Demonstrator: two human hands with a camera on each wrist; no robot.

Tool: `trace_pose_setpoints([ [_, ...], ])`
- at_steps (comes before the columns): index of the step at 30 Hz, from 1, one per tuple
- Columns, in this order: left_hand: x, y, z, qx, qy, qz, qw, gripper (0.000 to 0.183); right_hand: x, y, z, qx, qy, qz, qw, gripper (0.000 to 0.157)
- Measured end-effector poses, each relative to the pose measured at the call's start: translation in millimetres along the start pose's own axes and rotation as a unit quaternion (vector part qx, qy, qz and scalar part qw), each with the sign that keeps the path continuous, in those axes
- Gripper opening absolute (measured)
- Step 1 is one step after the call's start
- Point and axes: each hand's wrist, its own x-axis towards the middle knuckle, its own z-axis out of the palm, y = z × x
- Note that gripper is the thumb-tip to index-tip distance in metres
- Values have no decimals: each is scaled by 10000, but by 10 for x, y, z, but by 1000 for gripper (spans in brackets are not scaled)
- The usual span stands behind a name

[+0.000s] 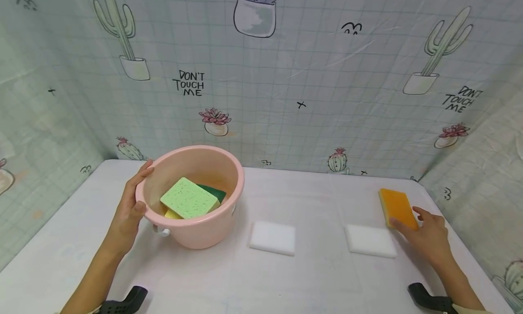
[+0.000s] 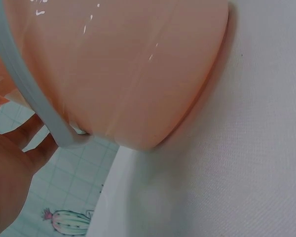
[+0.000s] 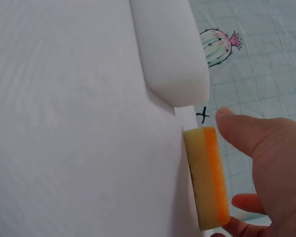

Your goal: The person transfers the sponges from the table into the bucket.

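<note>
1. Orange sponge: counter right side, just far-left of right hand; long axis near-far.
2. Right hand nearer, spread, no grip visible.
3. Left hand grips pink bucket by rim.

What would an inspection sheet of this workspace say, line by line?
Surface: white tabletop, with faint creases.
Job's things: pink bucket containing a light green sponge, with dark green and yellow pieces partly hidden beneath; orange sponge on the tabletop, its pale side down.
Clutter: two white blocks lie flat, right of the bucket.
Left hand: grips the bucket's rim.
Right hand: at the orange sponge, thumb and fingers spread; whether they touch it is unclear.
Cables: nothing seen.
Surroundings: hanging sheets printed with cacti and "Don't touch me".
</note>
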Motion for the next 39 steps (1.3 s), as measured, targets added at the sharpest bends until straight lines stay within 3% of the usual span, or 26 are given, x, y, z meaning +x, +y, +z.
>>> trace_pose_setpoints([
  [6,-9,0,-15,90,11,37,10000,63,9,-13,37,44,-17,-120,9999,95],
  [16,10,-32,-24,-293,-19,175,9994,65,3,-41,46,112,-121,-72,9998,95],
  [23,0,-25,-30,-72,2,114,9999,64,-7,-32,57,114,-42,-275,9995,93],
  [39,-14,-26,-7,-219,-49,99,9997,63,-27,-41,67,244,119,100,9996,84],
])
